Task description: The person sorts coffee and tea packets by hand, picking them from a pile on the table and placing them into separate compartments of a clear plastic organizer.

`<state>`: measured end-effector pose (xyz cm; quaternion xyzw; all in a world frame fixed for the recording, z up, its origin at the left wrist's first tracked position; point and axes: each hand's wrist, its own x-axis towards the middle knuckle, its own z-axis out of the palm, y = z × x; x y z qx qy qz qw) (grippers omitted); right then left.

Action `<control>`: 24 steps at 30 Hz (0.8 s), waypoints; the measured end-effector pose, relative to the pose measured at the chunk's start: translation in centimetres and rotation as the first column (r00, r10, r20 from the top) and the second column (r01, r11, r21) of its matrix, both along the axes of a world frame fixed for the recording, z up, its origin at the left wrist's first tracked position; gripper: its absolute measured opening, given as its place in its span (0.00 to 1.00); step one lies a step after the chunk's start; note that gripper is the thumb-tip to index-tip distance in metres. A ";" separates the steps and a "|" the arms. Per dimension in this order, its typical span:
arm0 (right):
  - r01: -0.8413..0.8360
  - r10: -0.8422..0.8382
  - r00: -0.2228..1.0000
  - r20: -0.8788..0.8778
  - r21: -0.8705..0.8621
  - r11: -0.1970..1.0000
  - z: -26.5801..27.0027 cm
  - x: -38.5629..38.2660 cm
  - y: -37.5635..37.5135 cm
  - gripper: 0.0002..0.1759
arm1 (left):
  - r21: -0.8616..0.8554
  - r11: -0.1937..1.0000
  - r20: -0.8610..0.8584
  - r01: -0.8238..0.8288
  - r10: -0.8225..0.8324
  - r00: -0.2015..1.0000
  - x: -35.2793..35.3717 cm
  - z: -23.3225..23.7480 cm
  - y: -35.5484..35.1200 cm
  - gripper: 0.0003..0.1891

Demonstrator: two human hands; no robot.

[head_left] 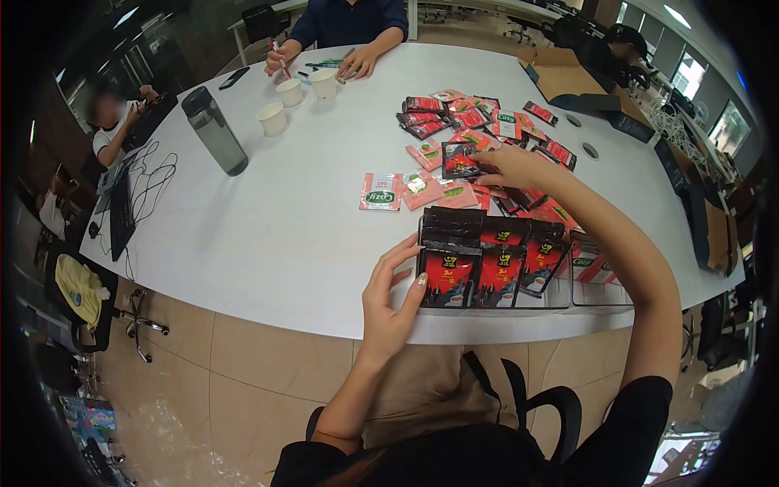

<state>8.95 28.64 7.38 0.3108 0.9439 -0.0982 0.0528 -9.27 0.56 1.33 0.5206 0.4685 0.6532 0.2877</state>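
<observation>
My right hand (513, 169) reaches over the pile and pinches a black-and-red coffee sachet (459, 161) by its right edge. My left hand (391, 296) grips the left end of a see-through organizer box (560, 299) at the table's near edge, its thumb lying over the front-left sachet. Black-and-red coffee sachets (498, 276) stand upright in rows in this box. Its right compartment holds pink Cozy tea sachets (592, 268), partly hidden by my right forearm. Beyond it lies a loose pile of mixed sachets (471, 119); one Cozy tea sachet (380, 193) lies flat at its left.
A grey bottle (215, 132) and paper cups (273, 120) stand on the white table (308, 235). Across it, a person's hands (363, 61) handle pens. Open cardboard boxes (568, 71) lie at the right. A laptop (122, 213) with cables sits left, near another person.
</observation>
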 end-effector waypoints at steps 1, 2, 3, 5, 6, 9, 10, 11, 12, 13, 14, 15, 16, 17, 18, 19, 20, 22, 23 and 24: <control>-0.027 0.030 0.999 -0.040 0.068 0.997 -0.6 0.0 0.4 0.34 | 0.001 1.000 -0.001 -0.001 0.001 1.000 0.0 0.0 0.0 0.19; -0.037 0.040 0.999 -0.020 0.121 0.992 -0.4 -0.2 -0.1 0.33 | 0.004 1.000 -0.001 -0.002 0.002 1.000 0.0 0.0 0.0 0.19; -0.048 0.048 0.999 0.000 0.175 0.983 -0.3 -0.5 -0.7 0.31 | 0.007 1.000 -0.002 -0.003 0.003 1.000 0.0 -0.1 0.0 0.19; -0.033 0.025 0.999 0.039 0.220 0.975 -0.1 -1.4 -1.3 0.28 | 0.002 1.000 -0.003 -0.005 0.005 1.000 -0.1 0.0 0.1 0.19; -0.006 -0.007 0.998 0.057 0.213 0.977 -0.1 -1.9 -1.2 0.26 | -0.002 1.000 -0.004 -0.005 0.005 1.000 -0.1 0.0 0.0 0.19; -0.005 -0.020 0.995 0.096 0.251 0.968 -1.2 -2.7 0.1 0.19 | 0.007 1.000 -0.002 -0.007 0.007 1.000 0.0 -0.1 0.1 0.19; -0.018 -0.011 0.994 0.106 0.272 0.962 -1.7 -3.0 0.8 0.17 | 0.010 1.000 -0.001 -0.007 0.007 1.000 -0.1 -0.2 0.1 0.19; -0.001 -0.021 0.996 0.081 0.270 0.963 -1.6 -3.1 1.1 0.15 | 0.013 1.000 0.000 -0.007 0.007 1.000 0.0 -0.2 0.1 0.18; 0.015 -0.031 0.998 0.056 0.266 0.964 -1.5 -3.2 1.5 0.13 | 0.017 1.000 0.001 -0.008 0.008 1.000 0.0 -0.2 0.1 0.18; 0.030 -0.040 0.999 0.031 0.264 0.964 -1.4 -3.2 1.8 0.11 | 0.016 1.000 -0.003 -0.008 0.008 1.000 0.0 -0.2 0.1 0.18; 0.011 0.017 0.995 -0.100 0.271 0.963 -1.2 -2.8 2.3 0.11 | 0.017 1.000 -0.007 -0.009 0.009 1.000 0.0 -0.2 0.0 0.18; -0.007 0.075 0.971 -0.229 0.281 0.960 -1.1 -2.2 2.9 0.11 | 0.018 1.000 -0.011 -0.011 0.011 1.000 0.0 -0.1 0.0 0.18; -0.025 0.132 0.927 -0.352 0.292 0.956 -0.9 -1.5 3.6 0.11 | 0.019 1.000 -0.014 -0.012 0.013 1.000 -0.1 -0.1 0.0 0.18; -0.092 0.207 0.873 -0.441 0.267 0.959 -0.3 -1.0 4.8 0.12 | 0.020 1.000 -0.014 -0.014 0.015 1.000 -0.1 -0.1 0.0 0.18; 0.010 0.065 0.865 -0.498 0.146 0.989 1.0 -0.9 3.7 0.12 | 0.020 1.000 -0.014 -0.016 0.016 1.000 0.0 -0.1 0.0 0.18; 0.109 -0.083 0.841 -0.534 0.018 0.994 2.8 -0.2 2.7 0.12 | 0.020 1.000 -0.009 -0.020 0.020 1.000 0.0 -0.1 0.0 0.18; 0.203 -0.231 0.802 -0.550 -0.112 0.973 4.3 0.3 1.5 0.12 | 0.020 1.000 -0.004 -0.023 0.024 1.000 0.1 -0.1 0.0 0.18; 0.205 -0.428 0.657 -0.620 -0.400 0.893 5.4 1.6 0.0 0.13 | 0.066 0.995 0.011 -0.072 0.072 0.997 0.1 -0.1 -0.1 0.17; 0.205 -0.481 0.594 -0.645 -0.457 0.865 5.9 2.1 -1.1 0.13 | 0.111 0.987 0.022 -0.118 0.117 0.993 0.1 -0.2 -0.1 0.17; 0.198 -0.532 0.528 -0.662 -0.513 0.835 6.2 2.4 -1.9 0.13 | 0.155 0.974 0.036 -0.166 0.162 0.986 0.0 -0.2 -0.2 0.17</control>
